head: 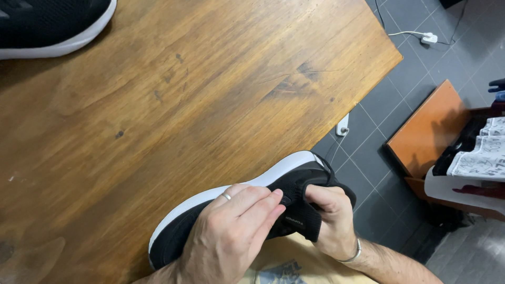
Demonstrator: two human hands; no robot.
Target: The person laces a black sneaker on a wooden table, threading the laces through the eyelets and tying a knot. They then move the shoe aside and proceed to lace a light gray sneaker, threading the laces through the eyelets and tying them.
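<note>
While you look down at the wooden table [173,115], your hands hold a black knit shoe with a white sole [294,181] at its near edge. Your left hand [231,236], wearing a ring, pinches the shoe's opening with its fingertips. Your right hand [329,221] grips the tongue. A second black shoe [47,26] rests at the table's far left corner.

Silver ring [226,196], silver bracelet [353,256], yellow shirt [294,263]
</note>
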